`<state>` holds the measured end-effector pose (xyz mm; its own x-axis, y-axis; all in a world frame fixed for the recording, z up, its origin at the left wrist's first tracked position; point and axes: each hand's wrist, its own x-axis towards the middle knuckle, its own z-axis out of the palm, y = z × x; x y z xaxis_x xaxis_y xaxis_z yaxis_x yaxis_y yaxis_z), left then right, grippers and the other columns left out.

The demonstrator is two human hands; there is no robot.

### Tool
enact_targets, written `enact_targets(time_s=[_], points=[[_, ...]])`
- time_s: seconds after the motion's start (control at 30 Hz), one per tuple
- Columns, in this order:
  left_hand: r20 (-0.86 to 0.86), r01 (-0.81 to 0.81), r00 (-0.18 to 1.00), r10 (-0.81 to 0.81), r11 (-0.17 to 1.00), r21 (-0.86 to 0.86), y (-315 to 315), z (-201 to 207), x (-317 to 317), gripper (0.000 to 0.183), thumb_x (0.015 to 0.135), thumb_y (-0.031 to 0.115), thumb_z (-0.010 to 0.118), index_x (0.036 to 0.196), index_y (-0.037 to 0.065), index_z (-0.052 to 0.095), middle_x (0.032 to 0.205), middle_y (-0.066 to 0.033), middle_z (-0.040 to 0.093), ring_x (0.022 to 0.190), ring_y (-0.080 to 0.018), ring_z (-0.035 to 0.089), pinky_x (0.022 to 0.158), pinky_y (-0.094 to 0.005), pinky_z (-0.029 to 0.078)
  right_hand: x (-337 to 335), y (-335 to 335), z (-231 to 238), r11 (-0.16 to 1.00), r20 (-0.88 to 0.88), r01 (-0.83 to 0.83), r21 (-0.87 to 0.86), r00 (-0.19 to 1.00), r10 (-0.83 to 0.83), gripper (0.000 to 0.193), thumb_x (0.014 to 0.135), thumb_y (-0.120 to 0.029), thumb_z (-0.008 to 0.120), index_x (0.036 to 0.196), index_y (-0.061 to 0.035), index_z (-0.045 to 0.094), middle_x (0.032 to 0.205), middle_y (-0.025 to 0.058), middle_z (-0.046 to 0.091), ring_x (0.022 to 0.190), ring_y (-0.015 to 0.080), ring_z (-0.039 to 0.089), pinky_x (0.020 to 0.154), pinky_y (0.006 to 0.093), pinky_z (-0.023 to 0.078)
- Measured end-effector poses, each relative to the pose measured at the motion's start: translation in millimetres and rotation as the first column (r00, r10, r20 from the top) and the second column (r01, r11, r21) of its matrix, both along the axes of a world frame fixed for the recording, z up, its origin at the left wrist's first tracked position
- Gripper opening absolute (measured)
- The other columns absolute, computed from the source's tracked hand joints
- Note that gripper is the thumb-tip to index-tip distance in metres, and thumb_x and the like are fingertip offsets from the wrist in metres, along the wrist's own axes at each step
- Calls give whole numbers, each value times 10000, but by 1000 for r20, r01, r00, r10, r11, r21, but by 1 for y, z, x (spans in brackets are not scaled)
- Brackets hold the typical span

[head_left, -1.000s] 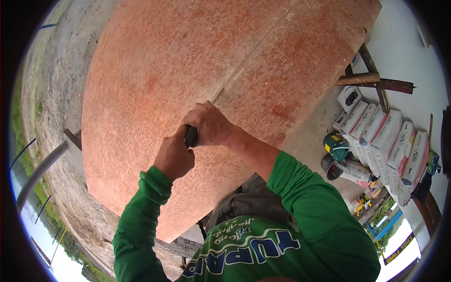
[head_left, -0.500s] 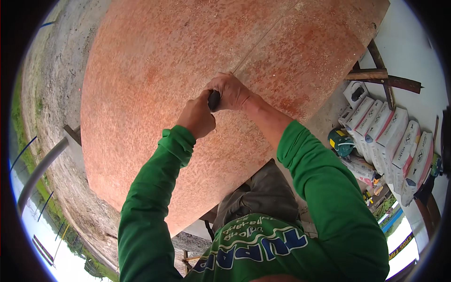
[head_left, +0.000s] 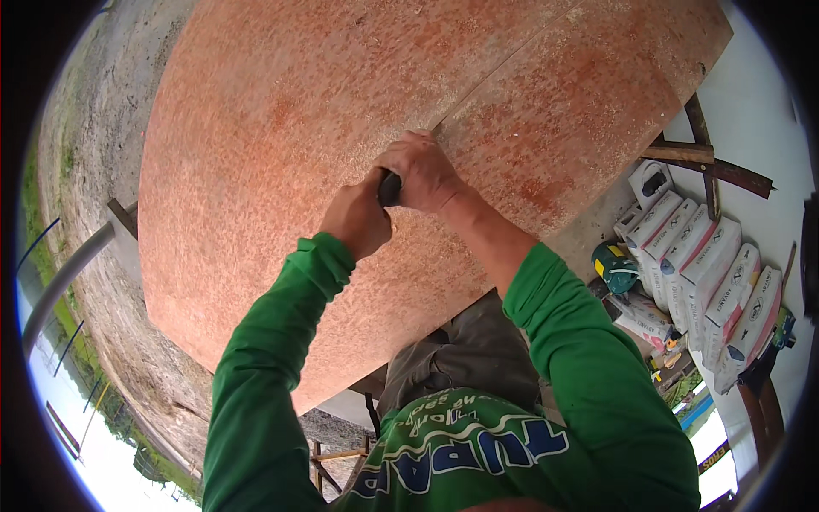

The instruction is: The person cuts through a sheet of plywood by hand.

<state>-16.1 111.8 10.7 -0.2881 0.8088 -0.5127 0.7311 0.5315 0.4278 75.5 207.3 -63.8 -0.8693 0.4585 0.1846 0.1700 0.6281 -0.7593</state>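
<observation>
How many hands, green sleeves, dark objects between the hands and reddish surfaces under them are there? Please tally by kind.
Hands: 2 (left hand, right hand)
Green sleeves: 2 (left sleeve, right sleeve)
Dark object: 1
Reddish surface: 1
Total: 6

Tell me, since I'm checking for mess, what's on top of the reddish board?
Pale flecks, a thin line, and the left hand and right hand around a dark object; what they cover is hidden.
</observation>
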Motion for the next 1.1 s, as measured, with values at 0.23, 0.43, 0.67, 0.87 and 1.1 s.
enact_targets(time_s=[0.23, 0.43, 0.67, 0.87, 1.1], points=[[102, -62, 993, 61, 998, 4, -53, 43, 4, 339, 683, 35, 609, 1008, 34, 513, 726, -186, 611, 635, -351, 596, 573, -388, 479, 6, -52, 33, 996, -3, -74, -43, 997, 73, 178, 570, -261, 707, 647, -134, 608, 692, 16, 607, 762, 207, 565, 737, 361, 399], [77, -162, 980, 185, 957, -239, -117, 155, -6, 262, 704, 28, 597, 952, 39, 515, 653, -174, 588, 597, -332, 610, 530, -372, 486, -14, -131, 121, 987, -123, -162, 5, 979, 161, 148, 621, -236, 620, 613, -110, 541, 597, 7, 527, 671, 168, 535, 660, 298, 403], [49, -5, 999, 3, 999, 36, 14, -19, 2, 310, 697, 47, 512, 1005, 18, 494, 688, -266, 571, 676, -435, 570, 599, -482, 461, 3, 20, -27, 997, -49, -74, 38, 996, 76, 228, 530, -330, 727, 655, -177, 613, 698, -32, 622, 746, 166, 574, 706, 343, 417], [103, -94, 990, 98, 995, -38, -85, 53, 5, 332, 670, 36, 602, 987, 27, 506, 720, -194, 603, 656, -365, 598, 574, -379, 489, 5, -76, 42, 988, -37, -146, 56, 988, 149, 226, 544, -307, 709, 653, -153, 583, 676, -2, 581, 743, 194, 545, 684, 340, 408], [126, -190, 972, 197, 980, -62, -136, 115, -2, 275, 695, 20, 574, 964, 34, 518, 652, -171, 588, 580, -331, 605, 512, -365, 480, -9, -129, 95, 980, -185, -196, 38, 962, 199, 99, 641, -207, 568, 610, -118, 538, 555, -5, 497, 628, 165, 513, 624, 303, 407]])
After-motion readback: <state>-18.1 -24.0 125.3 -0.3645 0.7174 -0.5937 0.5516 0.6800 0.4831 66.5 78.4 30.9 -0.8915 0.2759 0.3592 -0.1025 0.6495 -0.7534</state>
